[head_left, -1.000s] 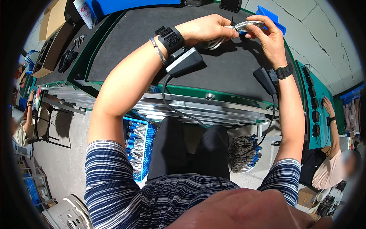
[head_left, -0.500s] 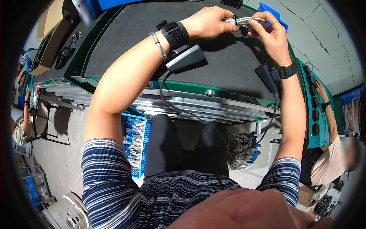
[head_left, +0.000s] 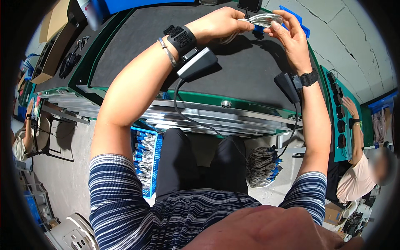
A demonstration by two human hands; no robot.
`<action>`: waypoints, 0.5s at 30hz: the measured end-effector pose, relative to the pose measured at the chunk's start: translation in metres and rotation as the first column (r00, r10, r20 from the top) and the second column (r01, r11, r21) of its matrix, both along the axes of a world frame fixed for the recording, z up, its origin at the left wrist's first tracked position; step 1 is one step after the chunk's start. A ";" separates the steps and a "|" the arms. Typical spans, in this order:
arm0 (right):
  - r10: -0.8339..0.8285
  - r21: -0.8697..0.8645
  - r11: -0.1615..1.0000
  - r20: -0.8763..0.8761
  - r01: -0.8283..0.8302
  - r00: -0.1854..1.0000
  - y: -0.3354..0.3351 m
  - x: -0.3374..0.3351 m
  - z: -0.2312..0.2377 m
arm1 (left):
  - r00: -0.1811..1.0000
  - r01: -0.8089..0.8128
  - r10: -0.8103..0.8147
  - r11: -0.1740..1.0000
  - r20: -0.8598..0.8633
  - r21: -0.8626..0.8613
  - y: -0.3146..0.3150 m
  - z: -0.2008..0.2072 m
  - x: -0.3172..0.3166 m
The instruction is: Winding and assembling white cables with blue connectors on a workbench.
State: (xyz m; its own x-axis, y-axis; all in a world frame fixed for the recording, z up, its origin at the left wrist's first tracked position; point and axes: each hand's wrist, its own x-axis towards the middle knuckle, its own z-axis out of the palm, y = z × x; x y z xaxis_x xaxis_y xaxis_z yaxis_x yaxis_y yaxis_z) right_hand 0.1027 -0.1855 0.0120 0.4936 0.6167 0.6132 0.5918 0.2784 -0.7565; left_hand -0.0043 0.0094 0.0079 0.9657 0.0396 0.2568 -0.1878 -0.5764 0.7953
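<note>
A coiled silvery cable [head_left: 263,19] is held up over the far part of the dark bench top. My left hand [head_left: 225,24] closes around one end of the coil, thumb against fingers, and part of a loop shows below that hand. Near the grip a thin black tie [head_left: 247,17] wraps the bundle. My right hand [head_left: 294,38] pinches the other end of the coil between thumb and fingers. A blue connector [head_left: 258,29] hangs just under the coil, between both hands.
A black mat [head_left: 166,79] covers the bench. Blue bins [head_left: 299,23] stand by its far edge. Below, a blue basket [head_left: 157,162] holds cables, and bundled cables [head_left: 263,166] lie right of my knees. Co-workers sit at both sides; one person's hand [head_left: 350,107] is at the right bench.
Both hands have shifted slightly left with the cable coil. The coil is turned and its loops show more openly; the blue connector beneath it has come into sight.
</note>
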 end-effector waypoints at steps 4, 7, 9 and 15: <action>0.022 -0.044 0.999 -0.076 -0.026 0.997 -0.004 0.012 0.003 | 0.995 0.075 -0.087 0.979 -0.056 -0.188 0.000 -0.001 -0.001; 0.008 -0.098 0.995 -0.067 -0.014 0.998 -0.007 0.018 0.002 | 0.986 0.088 -0.117 0.970 -0.118 -0.227 0.000 0.000 -0.002; 0.013 -0.114 0.993 -0.074 -0.021 0.997 -0.008 0.017 0.000 | 0.978 0.107 -0.153 0.952 -0.142 -0.285 -0.001 0.001 -0.002; -0.138 -0.122 0.980 0.170 0.159 0.976 -0.007 0.013 0.000 | 0.977 0.136 -0.169 0.963 -0.127 -0.232 -0.001 0.001 -0.002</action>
